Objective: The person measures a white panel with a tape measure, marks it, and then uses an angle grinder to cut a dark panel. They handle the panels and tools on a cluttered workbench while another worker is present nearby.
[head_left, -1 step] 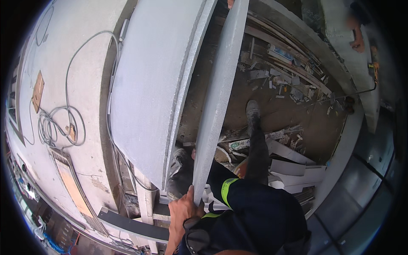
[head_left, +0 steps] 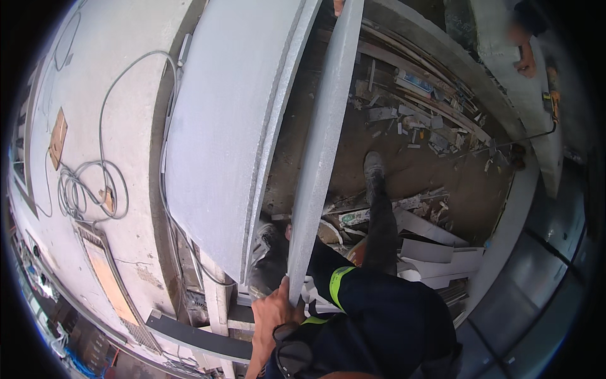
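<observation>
Almost nothing changes vs the pic just before: the grey slab (head_left: 325, 126) sits a tiny bit more to the L up top, but the whole view shifts too, so can't tell if it really moves. So it's still in hand, w/ a dark gap btwn it and the big board (head_left: 221, 126) on the L.

L hand (head_left: 269, 312) comes up from below, its grip closed on the slab's near end, thumb up. R hand (head_left: 288, 232) goes behind the slab; just fingertips peek out on the L side, so can't tell how tight that grip is. R sleeve (head_left: 323, 262) reaches fwd and L. At the far end, 1 co-worker's fingers (head_left: 339, 7) touch the slab.
</observation>
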Demonstrator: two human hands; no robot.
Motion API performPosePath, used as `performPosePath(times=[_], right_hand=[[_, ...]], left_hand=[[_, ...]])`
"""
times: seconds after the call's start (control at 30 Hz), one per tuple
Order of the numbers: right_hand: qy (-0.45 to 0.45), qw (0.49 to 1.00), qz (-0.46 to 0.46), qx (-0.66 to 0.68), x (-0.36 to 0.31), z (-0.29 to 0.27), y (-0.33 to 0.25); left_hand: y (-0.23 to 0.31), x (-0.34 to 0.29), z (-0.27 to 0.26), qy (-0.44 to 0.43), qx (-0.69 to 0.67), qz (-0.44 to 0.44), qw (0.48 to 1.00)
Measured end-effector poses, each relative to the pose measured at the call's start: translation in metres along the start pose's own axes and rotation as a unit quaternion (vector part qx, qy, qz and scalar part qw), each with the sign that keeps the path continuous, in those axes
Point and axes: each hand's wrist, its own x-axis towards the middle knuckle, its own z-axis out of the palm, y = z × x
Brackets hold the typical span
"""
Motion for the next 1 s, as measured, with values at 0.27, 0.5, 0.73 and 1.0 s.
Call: performPosePath(times=[0.27,0.5,0.73,1.0], right_hand=[[-0.005,0.999,0.01,0.031,-0.097,-0.017,-0.041],[-0.022,0.997,0.004,0.079,-0.2,-0.032,-0.094],[-0.1,0.985,-0.043,0.133,-0.287,-0.047,-0.151],[-0.14,0.971,-0.031,0.191,-0.412,-0.04,-0.218]], left_hand=[[0.102,-0.034,-0.062,-0.024,0.016,-0.028,0.999],[0.161,-0.087,-0.119,-0.009,0.017,-0.009,1.0],[0.244,-0.182,-0.184,0.038,-0.128,0.036,0.99],[0.352,-0.297,-0.294,0.008,-0.3,-0.016,0.954]])
